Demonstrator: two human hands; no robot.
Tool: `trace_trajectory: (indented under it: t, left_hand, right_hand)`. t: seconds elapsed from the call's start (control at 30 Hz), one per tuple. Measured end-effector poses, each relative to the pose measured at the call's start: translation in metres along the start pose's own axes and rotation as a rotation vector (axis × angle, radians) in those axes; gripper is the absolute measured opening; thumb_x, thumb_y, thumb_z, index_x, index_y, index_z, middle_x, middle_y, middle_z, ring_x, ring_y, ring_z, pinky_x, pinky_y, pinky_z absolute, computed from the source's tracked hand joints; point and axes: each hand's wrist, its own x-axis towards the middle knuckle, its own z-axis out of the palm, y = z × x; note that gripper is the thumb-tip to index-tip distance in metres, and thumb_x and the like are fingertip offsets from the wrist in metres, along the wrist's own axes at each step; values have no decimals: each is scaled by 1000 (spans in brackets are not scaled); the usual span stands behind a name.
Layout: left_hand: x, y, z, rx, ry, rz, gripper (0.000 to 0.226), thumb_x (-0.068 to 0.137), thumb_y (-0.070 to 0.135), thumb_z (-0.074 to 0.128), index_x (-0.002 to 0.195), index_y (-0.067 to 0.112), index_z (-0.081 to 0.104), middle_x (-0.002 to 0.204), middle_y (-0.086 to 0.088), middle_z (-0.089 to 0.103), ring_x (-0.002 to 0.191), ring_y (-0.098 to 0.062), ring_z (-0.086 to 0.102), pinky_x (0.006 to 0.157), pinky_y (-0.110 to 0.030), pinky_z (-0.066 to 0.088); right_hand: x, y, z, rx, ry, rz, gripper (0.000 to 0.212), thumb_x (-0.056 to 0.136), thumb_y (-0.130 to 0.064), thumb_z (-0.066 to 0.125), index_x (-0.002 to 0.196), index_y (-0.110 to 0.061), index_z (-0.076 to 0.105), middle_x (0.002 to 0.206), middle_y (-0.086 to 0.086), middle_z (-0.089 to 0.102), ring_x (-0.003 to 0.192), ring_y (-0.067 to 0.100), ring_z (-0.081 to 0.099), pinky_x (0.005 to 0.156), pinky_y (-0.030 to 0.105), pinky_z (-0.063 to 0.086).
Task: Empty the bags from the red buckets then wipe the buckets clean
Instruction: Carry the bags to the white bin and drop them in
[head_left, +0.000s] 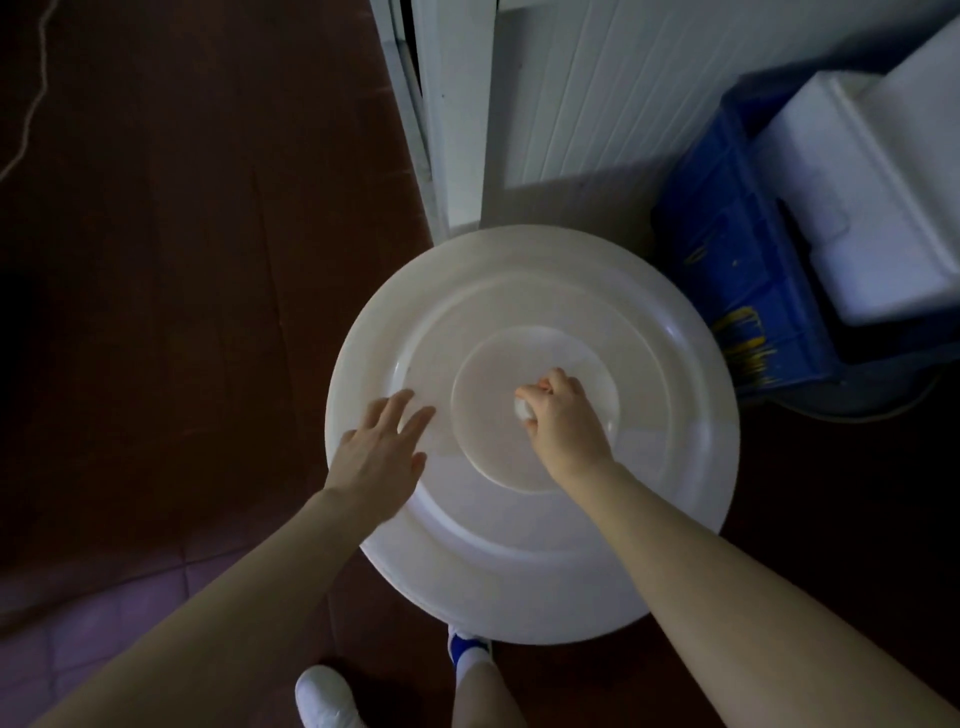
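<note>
1. Head view, the only one. A big white round lid fills the centre and sits over a container standing on the floor.
2. Right hand: fingers curled tight round the small white knob at the lid's centre. Firm grip.
3. Left hand: flat, fingers spread, palm down on the left part of the lid, holding nothing. It looks like a steadying hand.
4. Task thing: presumably the bucket is under this lid, right in front of the person's shoes. Its body is hidden and no red shows anywhere, so I can't confirm it.
5. Progress, my read: very early. The lid is on, no bags are in sight, and there's no cloth or wipe in frame.
6. Left to do: lift the lid, pull the bags out, empty them, wipe the inside, then repeat for the other bucket(s). So essentially everything.
7. The step in hand looks like lid removal by the knob.
8. Writing: the blue crate at right has yellow marks on its side. They're too blurred and dim to read.
9. No label or brand is visible on the lid, or on the white foam boxes in the crate.
10. The white door behind the lid has no markings either.
</note>
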Motion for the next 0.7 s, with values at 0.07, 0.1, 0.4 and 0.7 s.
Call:
trace_trajectory:
  t: [0.07,0.1,0.4,0.7]
  left_hand:
    - [-4,-3,3,7,-16,-7,59,97,34,50,151,29,27,159,1,13,143,-23,18,95,-44,50]
    - [-6,-4,5,12,-24,-6,59,98,35,49,152,29,25,160,2,10,144,-23,17,95,-43,50]
    - [-17,-6,3,-36,-28,-18,61,98,36,49,153,30,24,162,6,4,143,-20,18,90,-42,52]
    - [-91,-45,-42,-168,146,-180,57,94,31,56,147,26,37,155,-1,26,138,-26,30,94,-46,49]
  right_hand:
    - [-2,-1,5,-16,-15,-2,28,90,-8,54,115,-15,63,121,11,46,112,30,44,91,36,41]
    - [-4,-2,7,-23,-22,2,26,90,-8,54,113,-14,63,122,11,46,112,29,44,90,36,42]
    - [-12,-3,6,-75,-74,22,39,92,-13,57,130,-22,55,126,8,45,117,28,46,89,39,48]
    - [-38,-60,-38,-162,-65,-195,52,94,-23,59,144,-16,45,141,15,43,123,36,46,103,44,39]
